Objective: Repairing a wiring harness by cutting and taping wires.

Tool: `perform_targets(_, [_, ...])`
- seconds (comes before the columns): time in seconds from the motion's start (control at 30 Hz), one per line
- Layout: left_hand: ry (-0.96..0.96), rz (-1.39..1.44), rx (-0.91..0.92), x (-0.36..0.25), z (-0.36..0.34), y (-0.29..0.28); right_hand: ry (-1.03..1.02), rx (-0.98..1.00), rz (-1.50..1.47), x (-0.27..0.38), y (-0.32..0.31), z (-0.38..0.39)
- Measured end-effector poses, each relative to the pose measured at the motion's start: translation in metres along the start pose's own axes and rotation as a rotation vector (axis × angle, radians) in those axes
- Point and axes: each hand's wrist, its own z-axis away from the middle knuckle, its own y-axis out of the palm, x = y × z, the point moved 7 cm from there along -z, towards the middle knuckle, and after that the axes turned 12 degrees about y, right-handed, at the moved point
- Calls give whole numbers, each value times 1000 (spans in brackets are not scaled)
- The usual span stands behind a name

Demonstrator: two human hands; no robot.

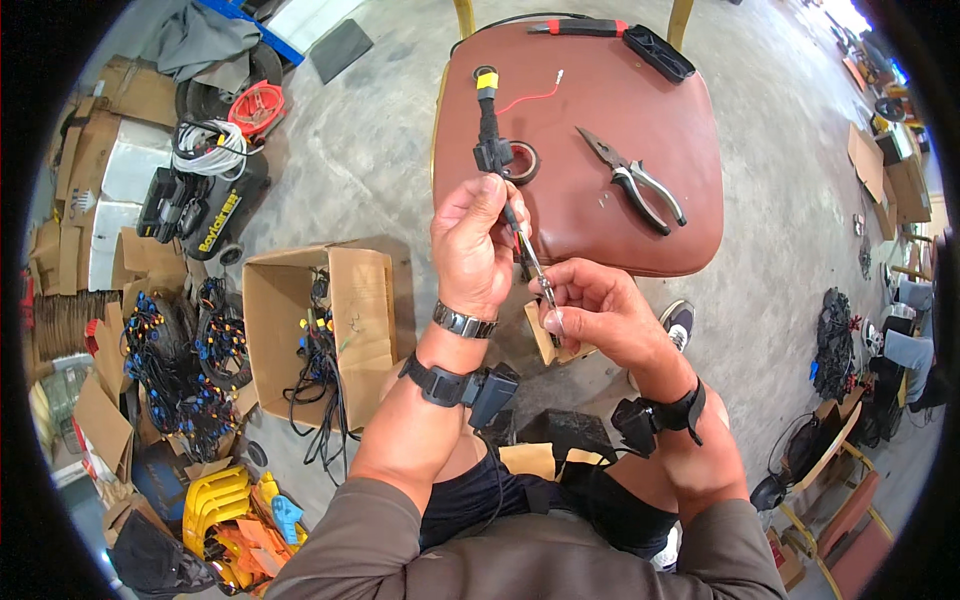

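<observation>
My left hand (478,245) is closed round a black taped cable (489,125), over the near edge of a reddish-brown padded chair seat. The cable carries a black connector block (492,155) and a yellow band near its far end. From that hand a thin silvery length (538,270) runs down to my right hand (600,312), whose thumb and fingers pinch it. Whether it is bare wire or a slim metal tool, I cannot tell. On the seat (580,100) lie a roll of tape (522,162), black-handled pliers (635,180) and a thin red wire (530,97).
A red-and-black tool (577,28) and a black case (658,54) lie at the seat's far edge. An open cardboard box (362,330) with cables stands left, beside a heap of wiring (180,365). Yellow plastic parts (215,505) lie lower left; a black bundle (833,345) is on the right.
</observation>
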Motion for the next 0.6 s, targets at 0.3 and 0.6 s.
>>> perform_targets(0.3, [1, -20, 5, 2, 0, -2, -4, 28, -7, -3, -1, -2])
perform_targets(0.6, [-22, -28, 11, 3, 1, 1, -26, 11, -33, 0, -2, -1])
